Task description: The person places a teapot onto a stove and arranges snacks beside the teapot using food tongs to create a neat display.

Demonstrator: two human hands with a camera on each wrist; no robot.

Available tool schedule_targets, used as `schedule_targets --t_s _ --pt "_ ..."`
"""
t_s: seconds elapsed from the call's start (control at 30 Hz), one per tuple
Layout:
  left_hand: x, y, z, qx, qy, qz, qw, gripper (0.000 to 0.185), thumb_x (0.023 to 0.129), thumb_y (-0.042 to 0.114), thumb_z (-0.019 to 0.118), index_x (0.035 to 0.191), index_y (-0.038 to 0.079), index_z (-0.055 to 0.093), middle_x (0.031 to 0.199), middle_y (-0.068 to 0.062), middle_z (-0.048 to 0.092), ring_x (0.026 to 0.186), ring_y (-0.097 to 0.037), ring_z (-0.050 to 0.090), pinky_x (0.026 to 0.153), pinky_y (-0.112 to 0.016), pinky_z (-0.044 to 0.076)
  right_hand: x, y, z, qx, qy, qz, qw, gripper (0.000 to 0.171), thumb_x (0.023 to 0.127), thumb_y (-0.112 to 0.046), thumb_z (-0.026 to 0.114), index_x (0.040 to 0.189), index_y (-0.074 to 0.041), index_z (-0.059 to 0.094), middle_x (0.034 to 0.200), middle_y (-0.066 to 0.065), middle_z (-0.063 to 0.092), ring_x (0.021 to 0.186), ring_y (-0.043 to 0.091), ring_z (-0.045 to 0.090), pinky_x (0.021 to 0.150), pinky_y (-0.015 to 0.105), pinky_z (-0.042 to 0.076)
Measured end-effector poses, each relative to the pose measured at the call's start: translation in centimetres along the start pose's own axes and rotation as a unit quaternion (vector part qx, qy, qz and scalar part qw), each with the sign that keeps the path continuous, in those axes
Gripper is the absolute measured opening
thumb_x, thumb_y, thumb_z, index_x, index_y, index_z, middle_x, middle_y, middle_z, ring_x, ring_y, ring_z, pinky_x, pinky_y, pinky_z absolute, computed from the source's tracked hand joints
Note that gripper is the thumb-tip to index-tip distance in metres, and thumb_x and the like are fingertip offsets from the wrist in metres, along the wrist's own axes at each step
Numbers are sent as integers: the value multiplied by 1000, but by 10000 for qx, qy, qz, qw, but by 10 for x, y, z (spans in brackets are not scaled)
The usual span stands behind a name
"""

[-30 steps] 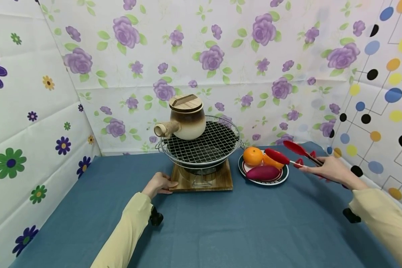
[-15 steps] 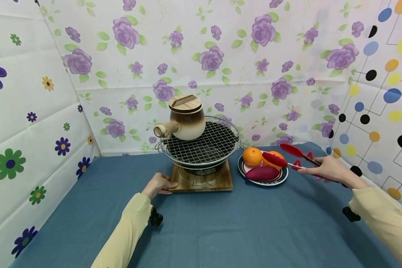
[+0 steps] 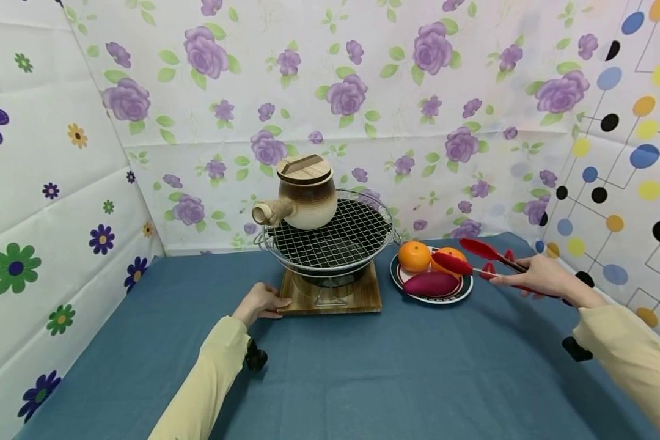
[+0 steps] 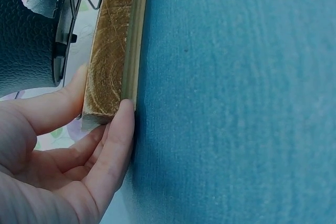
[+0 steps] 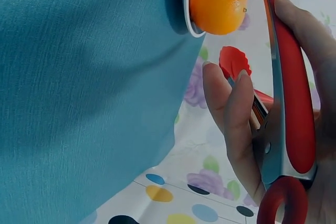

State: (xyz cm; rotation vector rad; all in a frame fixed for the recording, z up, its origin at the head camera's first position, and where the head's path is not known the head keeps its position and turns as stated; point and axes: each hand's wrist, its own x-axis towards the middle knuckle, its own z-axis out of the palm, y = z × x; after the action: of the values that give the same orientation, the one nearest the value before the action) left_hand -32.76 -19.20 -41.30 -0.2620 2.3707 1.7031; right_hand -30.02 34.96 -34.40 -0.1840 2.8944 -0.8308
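Your right hand (image 3: 541, 278) grips red tongs (image 3: 452, 264), heads spread, one seen in front of an orange (image 3: 453, 252); whether they touch is unclear. Your left hand (image 3: 260, 302) pinches the near left corner of a wooden board (image 3: 365, 300), beneath a grill (image 3: 357, 235) bearing a lidded pot (image 3: 315, 211). Right of it, a plate (image 3: 439, 302) holds fruit (image 3: 415, 256).

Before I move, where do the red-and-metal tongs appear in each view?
Head: right of centre, the tongs in the right hand.
Left wrist: not in it.
Right wrist: right side, red handle running up and down.
Shared landmark: blue fabric tablecloth, low in head, right in left wrist, left in right wrist.
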Motion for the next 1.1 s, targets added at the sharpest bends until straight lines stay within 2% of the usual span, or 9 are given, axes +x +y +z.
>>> schedule_targets --t_s 0.17,0.37,0.53,0.73,1.1 --pt "-1 0 0 37 -72 35 10000 66 80 -1 68 129 -18 28 120 -35 38 81 -33 57 64 -37 54 -1 1 1 11 2 6 10000 52 77 -49 67 92 0 57 58 9 56 48 22 52 46 32 45" --pt "0 0 0 114 -56 55 9999 66 80 0 68 130 -16 28 117 -33 40 71 -28 57 63 -36 54 -1 1 2 72 -34 24 10000 55 77 -48 67 96 2 56 58 8 56 48 22 51 46 33 46" --pt "0 -1 0 120 -53 50 9999 66 80 0 68 130 -16 28 114 -32 42 70 -27 56 64 -36 54 0 -2 0 35 -55 53 10000 51 76 -50 68 85 -1 56 57 8 57 48 22 52 47 33 46" --pt "2 1 0 109 -13 -7 9999 64 80 0 68 129 -16 30 112 -32 41 70 -26 55 63 -35 54 2 -3 -2 -148 -65 32 9999 51 75 -52 67 72 -5 49 57 6 58 51 26 55 48 33 46" --pt "1 2 1 128 -18 -49 9999 64 80 -1 68 129 -16 30 117 -33 39 72 -28 55 63 -35 54 1 -6 -1 -256 -98 -21 9996 50 76 -52 66 66 -8 44 58 6 58 51 24 55 48 32 45"
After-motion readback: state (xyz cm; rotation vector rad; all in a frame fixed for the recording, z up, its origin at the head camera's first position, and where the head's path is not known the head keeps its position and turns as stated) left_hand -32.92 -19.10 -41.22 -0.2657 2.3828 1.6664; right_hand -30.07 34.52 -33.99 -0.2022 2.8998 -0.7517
